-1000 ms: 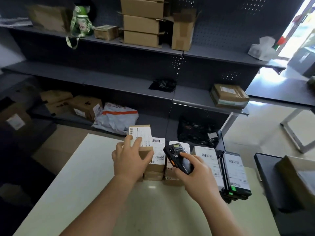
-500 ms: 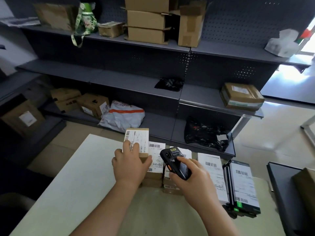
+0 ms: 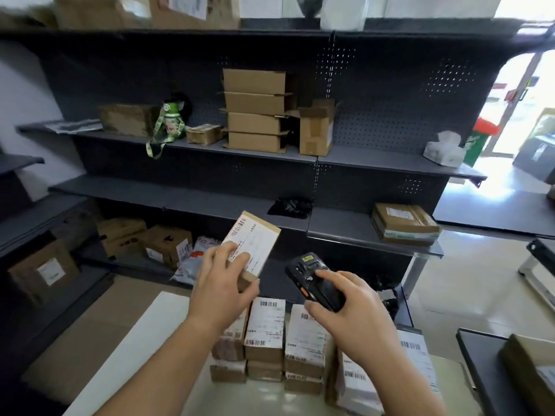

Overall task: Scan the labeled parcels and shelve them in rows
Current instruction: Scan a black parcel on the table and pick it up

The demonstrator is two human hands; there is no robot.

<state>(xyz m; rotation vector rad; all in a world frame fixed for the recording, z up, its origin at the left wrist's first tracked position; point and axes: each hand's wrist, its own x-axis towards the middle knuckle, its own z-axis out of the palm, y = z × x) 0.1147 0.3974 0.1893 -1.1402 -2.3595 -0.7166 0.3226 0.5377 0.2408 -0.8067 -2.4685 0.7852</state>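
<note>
Before grey shelving [image 3: 150,190], left fingers [image 3: 239,258] clasp parcel [image 3: 256,235], right fingers [image 3: 329,276] grip scanner [image 3: 304,267]

Only two arms of the person show, from the forearm down. The left grip [image 3: 222,283] is a bare hand, its back, knuckles and fingers uncovered. The right grip [image 3: 354,319] is a bare hand too. The left forearm [image 3: 156,364] is uncovered from the wrist to the lower edge of the view, and so is the right forearm [image 3: 399,382]. Both wrists are plain skin. The fingernails are too blurred to describe.
</note>
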